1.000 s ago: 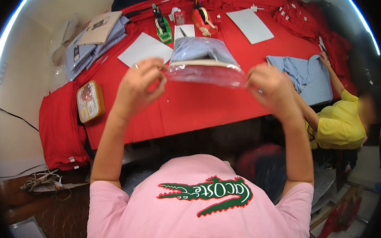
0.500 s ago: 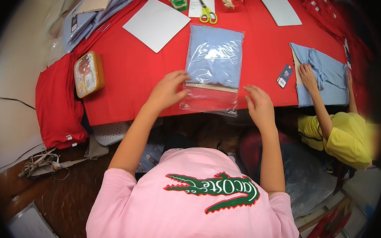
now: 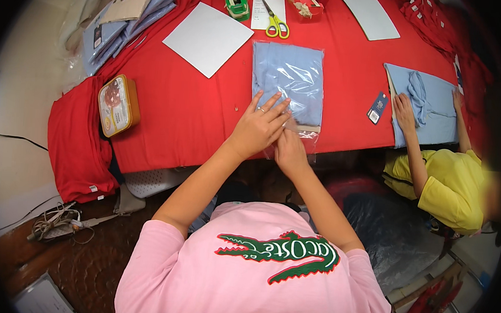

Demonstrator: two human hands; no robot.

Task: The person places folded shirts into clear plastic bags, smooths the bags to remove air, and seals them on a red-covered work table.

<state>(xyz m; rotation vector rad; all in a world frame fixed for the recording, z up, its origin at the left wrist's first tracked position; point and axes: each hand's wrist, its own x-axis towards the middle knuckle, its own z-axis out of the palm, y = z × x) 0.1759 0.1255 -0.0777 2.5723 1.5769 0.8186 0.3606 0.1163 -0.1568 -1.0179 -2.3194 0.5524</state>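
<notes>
A folded light-blue garment (image 3: 290, 70) lies in a clear plastic bag (image 3: 311, 143) near the front edge of the red-covered table. My left hand (image 3: 258, 127) rests on the bag's lower left part, fingers stretched out and a ring on one of them. Right beside it, my right hand (image 3: 291, 153) is closed, pinching the loose clear flap at the bag's near end. A strip of beige card shows along the garment's near edge. Part of the flap is hidden under my hands.
Beyond the bag are yellow scissors (image 3: 277, 26), a green tape dispenser (image 3: 236, 0) and a red one (image 3: 305, 4). A white board (image 3: 209, 39) and a yellow-lidded tub (image 3: 116, 105) lie left. Rightward, a co-worker's hands (image 3: 405, 111) rest on a blue garment (image 3: 430, 124) near a dark tag (image 3: 377, 107).
My hands have come together from either side of the bag. The left now lies on it and the right has taken hold of its flap. The co-worker's garment is folded differently.
</notes>
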